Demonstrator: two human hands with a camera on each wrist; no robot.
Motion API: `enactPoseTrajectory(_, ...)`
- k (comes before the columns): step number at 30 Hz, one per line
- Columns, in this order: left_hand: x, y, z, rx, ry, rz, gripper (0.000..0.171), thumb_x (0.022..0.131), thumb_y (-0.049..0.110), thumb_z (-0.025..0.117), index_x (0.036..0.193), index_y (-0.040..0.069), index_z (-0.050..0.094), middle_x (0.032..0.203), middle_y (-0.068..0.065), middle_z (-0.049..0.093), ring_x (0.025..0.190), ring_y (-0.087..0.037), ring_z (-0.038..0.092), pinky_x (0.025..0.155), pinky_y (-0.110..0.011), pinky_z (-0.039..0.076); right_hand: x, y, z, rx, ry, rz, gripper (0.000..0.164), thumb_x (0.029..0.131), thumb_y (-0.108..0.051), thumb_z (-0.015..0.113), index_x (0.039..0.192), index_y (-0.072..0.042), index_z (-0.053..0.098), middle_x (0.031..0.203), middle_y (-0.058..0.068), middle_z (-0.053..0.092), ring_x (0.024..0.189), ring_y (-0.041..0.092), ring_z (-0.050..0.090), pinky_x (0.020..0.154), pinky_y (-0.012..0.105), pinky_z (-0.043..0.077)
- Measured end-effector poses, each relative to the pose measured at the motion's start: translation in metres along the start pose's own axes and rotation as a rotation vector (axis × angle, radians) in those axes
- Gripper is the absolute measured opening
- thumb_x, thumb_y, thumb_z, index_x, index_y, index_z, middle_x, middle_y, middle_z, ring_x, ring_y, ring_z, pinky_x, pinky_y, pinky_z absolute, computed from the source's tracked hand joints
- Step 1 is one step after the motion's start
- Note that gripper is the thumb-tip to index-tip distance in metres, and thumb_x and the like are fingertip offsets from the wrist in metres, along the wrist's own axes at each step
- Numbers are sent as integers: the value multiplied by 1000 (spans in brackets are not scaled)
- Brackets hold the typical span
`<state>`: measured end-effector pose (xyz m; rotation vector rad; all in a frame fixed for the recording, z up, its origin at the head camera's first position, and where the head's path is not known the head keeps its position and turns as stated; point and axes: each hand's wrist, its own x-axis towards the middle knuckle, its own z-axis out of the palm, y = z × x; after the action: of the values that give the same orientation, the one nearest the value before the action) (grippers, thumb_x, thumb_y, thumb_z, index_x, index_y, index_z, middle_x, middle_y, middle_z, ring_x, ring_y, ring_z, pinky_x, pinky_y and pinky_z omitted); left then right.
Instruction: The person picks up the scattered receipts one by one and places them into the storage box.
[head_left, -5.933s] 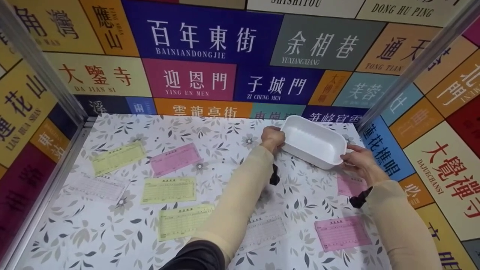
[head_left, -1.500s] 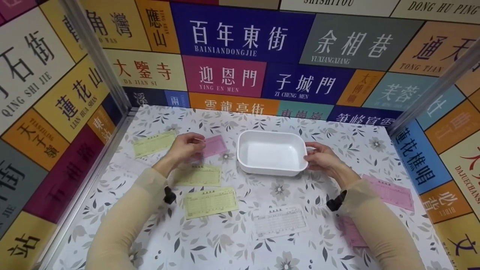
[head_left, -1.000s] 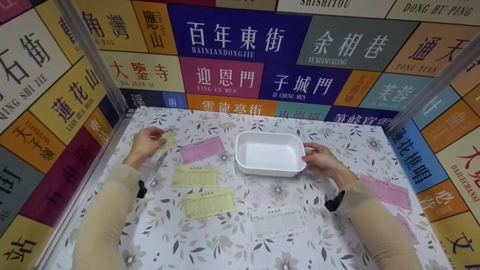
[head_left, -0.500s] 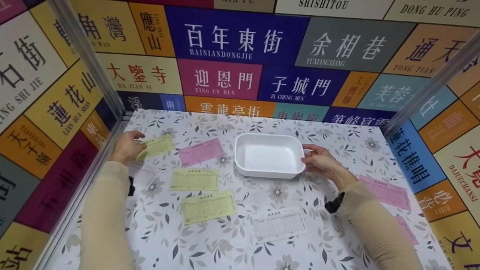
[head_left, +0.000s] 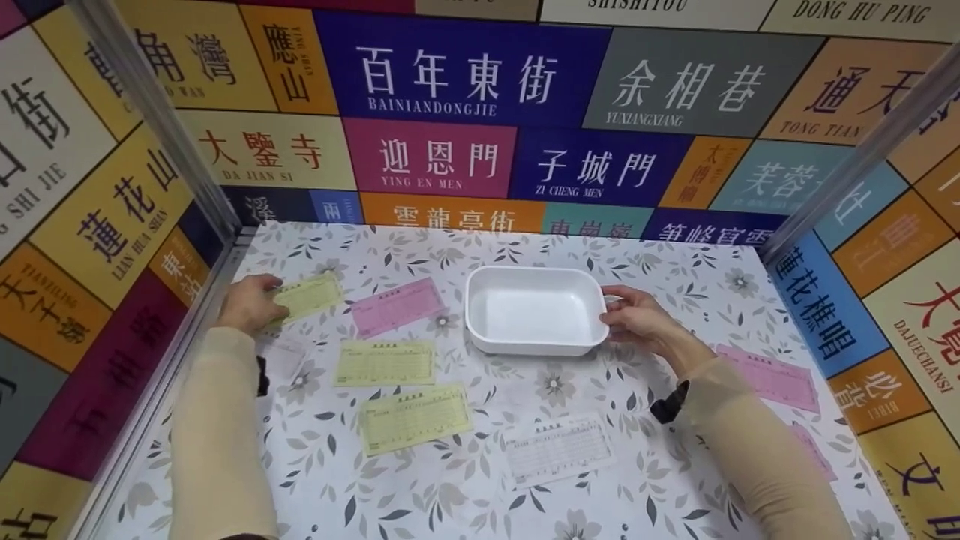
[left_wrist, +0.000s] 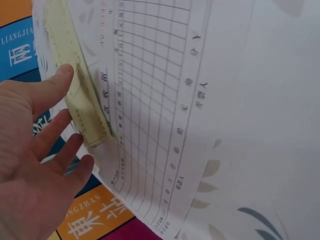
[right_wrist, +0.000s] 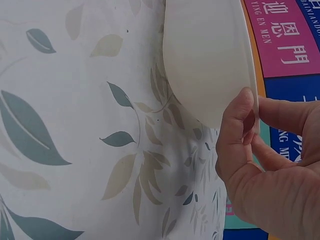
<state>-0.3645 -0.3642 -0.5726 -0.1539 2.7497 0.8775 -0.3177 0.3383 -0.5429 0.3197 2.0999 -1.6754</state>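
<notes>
My left hand (head_left: 251,304) is at the left end of a yellow receipt slip (head_left: 309,295) at the back left of the table. In the left wrist view, the thumb lies over that slip (left_wrist: 85,102) and the other fingers are spread at its edge, not closed on it. A white slip (left_wrist: 150,95) lies beside it, partly behind my forearm in the head view. My right hand (head_left: 637,319) pinches the right rim of a white plastic tub (head_left: 536,311). Nothing lies inside the tub, which stands upright at mid-table.
A pink slip (head_left: 399,305), two yellow slips (head_left: 385,363) and a white slip (head_left: 559,450) lie apart on the floral cloth (head_left: 420,502). More pink slips (head_left: 772,379) lie at the right, one partly under my right arm. Sign-printed walls (head_left: 427,157) enclose the back and sides.
The tub has come from the back right to mid-table, held by the right hand. My left hand has let go of it and moved left, past the pink slip, to the yellow slip.
</notes>
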Motion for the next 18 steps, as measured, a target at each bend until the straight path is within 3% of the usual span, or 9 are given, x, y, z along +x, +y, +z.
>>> enactPoseTrajectory(8,-8,4,1,50,37,73,67,92,14,76,155,-3,60,157,-35,60,144,-58,55,119,-73,49,0,1,0,-4,10,-15,79,101,0,73,173,-11,41,103,-7,59,77,7,68,73,25,67)
enactPoseTrajectory(14,-10,9,2,65,50,95,45,91,7,77,134,-3,70,144,-37,63,131,-57,60,108,-70,54,0,2,-1,-21,20,-14,81,100,0,74,173,-11,41,103,-6,59,82,8,68,76,26,68)
enactPoseTrajectory(18,-9,8,5,83,92,139,35,86,3,77,120,-5,73,141,-41,58,130,-59,57,110,-71,52,1,1,-2,-33,22,-11,80,100,0,74,172,-11,42,104,-6,59,83,8,67,76,25,67)
